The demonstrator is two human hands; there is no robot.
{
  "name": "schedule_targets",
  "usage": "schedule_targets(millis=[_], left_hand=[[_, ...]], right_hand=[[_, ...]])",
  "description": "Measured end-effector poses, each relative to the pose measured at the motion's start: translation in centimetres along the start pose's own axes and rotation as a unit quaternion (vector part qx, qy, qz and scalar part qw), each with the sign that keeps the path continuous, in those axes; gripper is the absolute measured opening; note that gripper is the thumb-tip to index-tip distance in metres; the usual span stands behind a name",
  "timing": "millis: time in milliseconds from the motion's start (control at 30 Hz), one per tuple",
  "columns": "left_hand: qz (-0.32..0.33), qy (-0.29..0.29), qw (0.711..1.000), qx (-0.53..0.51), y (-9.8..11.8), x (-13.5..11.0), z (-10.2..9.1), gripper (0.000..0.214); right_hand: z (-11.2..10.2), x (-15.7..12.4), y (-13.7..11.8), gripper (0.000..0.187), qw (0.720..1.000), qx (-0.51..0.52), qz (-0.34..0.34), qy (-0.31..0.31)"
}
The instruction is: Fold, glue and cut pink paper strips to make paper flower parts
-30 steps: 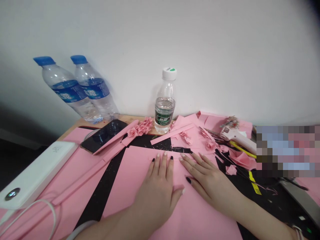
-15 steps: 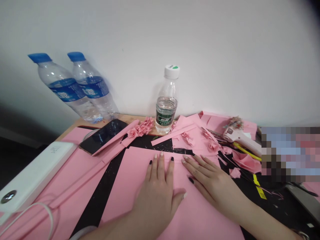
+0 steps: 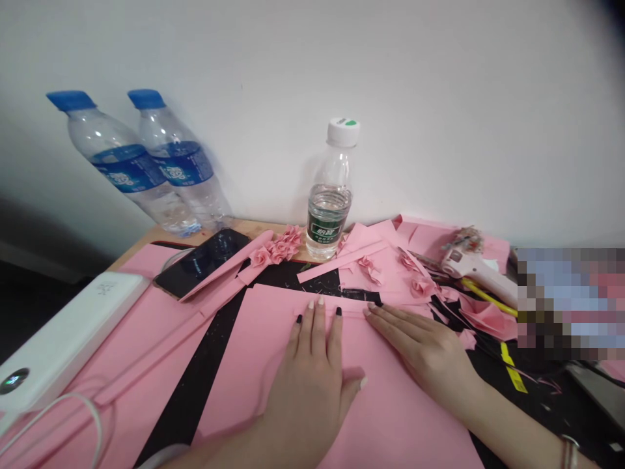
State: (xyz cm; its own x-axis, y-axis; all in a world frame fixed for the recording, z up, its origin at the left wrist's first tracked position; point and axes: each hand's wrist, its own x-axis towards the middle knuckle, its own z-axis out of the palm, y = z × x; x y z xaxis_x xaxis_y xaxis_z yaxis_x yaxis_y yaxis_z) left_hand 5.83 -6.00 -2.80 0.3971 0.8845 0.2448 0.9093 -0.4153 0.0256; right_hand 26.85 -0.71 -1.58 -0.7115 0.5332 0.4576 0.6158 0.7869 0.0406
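Observation:
A large pink sheet of paper [image 3: 385, 423] lies flat before me on a black mat. My left hand [image 3: 305, 378] rests on it, palm down, fingers stretched out toward the far edge and thumb spread to the right. Also flat on the sheet, my right hand [image 3: 424, 352] angles in from the right, its fingers extended close together and their tips near the far edge. A narrow pink paper strip or fold [image 3: 352, 313] runs between the two sets of fingertips; I cannot tell which. Neither hand grips anything.
Behind the sheet are a water bottle [image 3: 328, 221], folded paper roses [image 3: 280, 249] and a pink glue gun [image 3: 473, 267]. On the left are a phone [image 3: 205, 260], a white power bank [image 3: 78, 339] and two blue-capped bottles [image 3: 129, 169]. Cables [image 3: 488, 355] lie right.
My right hand has slid slightly rightward along the far edge and its fingers have drawn together. My left hand stays nearly in place. The view has shifted a little.

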Motion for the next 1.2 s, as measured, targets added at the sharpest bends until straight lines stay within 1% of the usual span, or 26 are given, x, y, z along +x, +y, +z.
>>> schedule_targets(millis=[133, 267, 400, 567, 633, 900, 1200], left_hand=[[-0.003, -0.003, 1.0, -0.006, 0.07, -0.01, 0.0, 0.066], [-0.003, -0.005, 1.0, -0.005, 0.12, 0.0, 0.04, 0.064], [-0.008, -0.009, 1.0, -0.013, -0.11, 0.14, -0.12, 0.066], [0.049, -0.029, 0.998, -0.038, -0.51, 0.41, -0.43, 0.058], [0.06, -0.034, 0.996, -0.047, -0.54, 0.43, -0.38, 0.057], [0.038, -0.036, 0.998, -0.045, -0.12, 0.25, 0.25, 0.057], [0.01, -0.019, 1.0, 0.009, 0.13, -0.1, -0.04, 0.062]], right_hand=[[0.01, -0.06, 0.04, 0.034, 1.0, 0.006, -0.014, 0.005], [-0.07, -0.17, 0.05, 0.034, 1.0, 0.011, -0.014, 0.006], [0.0, -0.12, 0.07, 0.034, 1.0, 0.013, -0.017, 0.009], [0.08, -0.17, 0.12, 0.035, 1.0, 0.008, -0.015, 0.006], [0.06, -0.25, 0.15, 0.035, 1.0, 0.008, -0.017, 0.003], [-0.06, -0.39, 0.33, 0.033, 0.999, 0.023, -0.023, 0.013], [0.02, -0.55, 0.47, 0.033, 0.998, 0.049, -0.023, 0.018]])
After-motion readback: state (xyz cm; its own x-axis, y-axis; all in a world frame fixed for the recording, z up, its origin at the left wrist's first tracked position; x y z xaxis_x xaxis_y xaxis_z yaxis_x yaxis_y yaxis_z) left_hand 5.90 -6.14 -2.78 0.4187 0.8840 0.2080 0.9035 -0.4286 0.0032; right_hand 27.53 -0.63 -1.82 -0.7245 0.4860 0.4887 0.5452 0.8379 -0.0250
